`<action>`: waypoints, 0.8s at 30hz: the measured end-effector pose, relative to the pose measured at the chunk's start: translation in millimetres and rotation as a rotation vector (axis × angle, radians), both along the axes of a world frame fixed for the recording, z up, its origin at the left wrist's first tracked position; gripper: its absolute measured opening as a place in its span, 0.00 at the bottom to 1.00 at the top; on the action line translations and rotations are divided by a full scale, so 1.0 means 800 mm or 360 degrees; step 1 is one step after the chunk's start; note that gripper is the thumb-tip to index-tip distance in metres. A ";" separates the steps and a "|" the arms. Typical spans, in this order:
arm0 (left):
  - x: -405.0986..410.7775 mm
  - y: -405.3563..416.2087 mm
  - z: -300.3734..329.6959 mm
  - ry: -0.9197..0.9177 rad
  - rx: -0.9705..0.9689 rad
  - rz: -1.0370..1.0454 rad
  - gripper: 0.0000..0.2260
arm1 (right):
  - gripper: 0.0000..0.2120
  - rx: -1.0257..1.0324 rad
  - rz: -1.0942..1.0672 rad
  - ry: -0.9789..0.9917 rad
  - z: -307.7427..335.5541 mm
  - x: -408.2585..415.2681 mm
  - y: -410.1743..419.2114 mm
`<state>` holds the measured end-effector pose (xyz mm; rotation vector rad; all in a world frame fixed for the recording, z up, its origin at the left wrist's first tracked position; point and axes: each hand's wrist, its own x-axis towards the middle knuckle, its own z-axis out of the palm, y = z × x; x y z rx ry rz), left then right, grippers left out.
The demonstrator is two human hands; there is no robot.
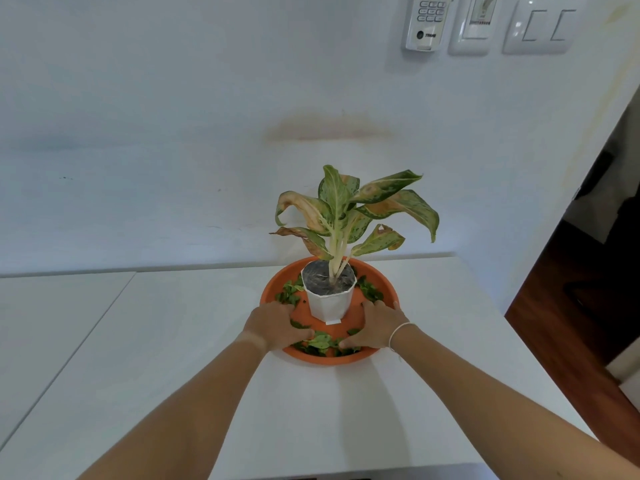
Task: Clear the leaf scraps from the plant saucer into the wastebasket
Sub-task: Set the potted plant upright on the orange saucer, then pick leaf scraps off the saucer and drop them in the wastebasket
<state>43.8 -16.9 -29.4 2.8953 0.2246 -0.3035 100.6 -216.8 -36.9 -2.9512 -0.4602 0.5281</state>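
Note:
An orange plant saucer (382, 277) sits on the white table, with a white pot (329, 303) holding a leafy plant (346, 209) in its middle. Green leaf scraps (323, 344) lie scattered around the pot, most at the near rim and some to the left and right. My left hand (273, 325) lies palm down in the saucer left of the pot, fingers spread over scraps. My right hand (375, 327) lies palm down right of the pot, its thumb touching the near pile. Neither hand visibly grips anything. No wastebasket is in view.
The white table (194, 341) meets a white wall (173, 133) behind the plant. A seam runs down the table at the left. Wall switches and a remote holder (427, 22) hang at the upper right. Dark wooden floor (571, 306) lies past the table's right edge.

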 end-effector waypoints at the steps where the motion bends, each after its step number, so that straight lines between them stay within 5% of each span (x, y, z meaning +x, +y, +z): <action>1: 0.000 -0.002 0.000 0.0027 0.0049 -0.0031 0.30 | 0.50 -0.0057 0.0003 0.0007 -0.001 -0.001 0.001; 8: 0.000 -0.022 -0.009 0.0047 -0.0036 -0.0102 0.27 | 0.45 -0.0157 -0.0011 0.0035 0.000 -0.013 0.012; 18: -0.003 -0.034 -0.017 -0.0050 -0.0501 -0.0070 0.10 | 0.07 0.0218 0.0022 -0.0066 -0.006 -0.028 0.027; 24: -0.007 -0.039 -0.019 -0.0112 -0.0631 0.0030 0.10 | 0.16 0.0448 0.0050 -0.0075 -0.009 -0.038 0.025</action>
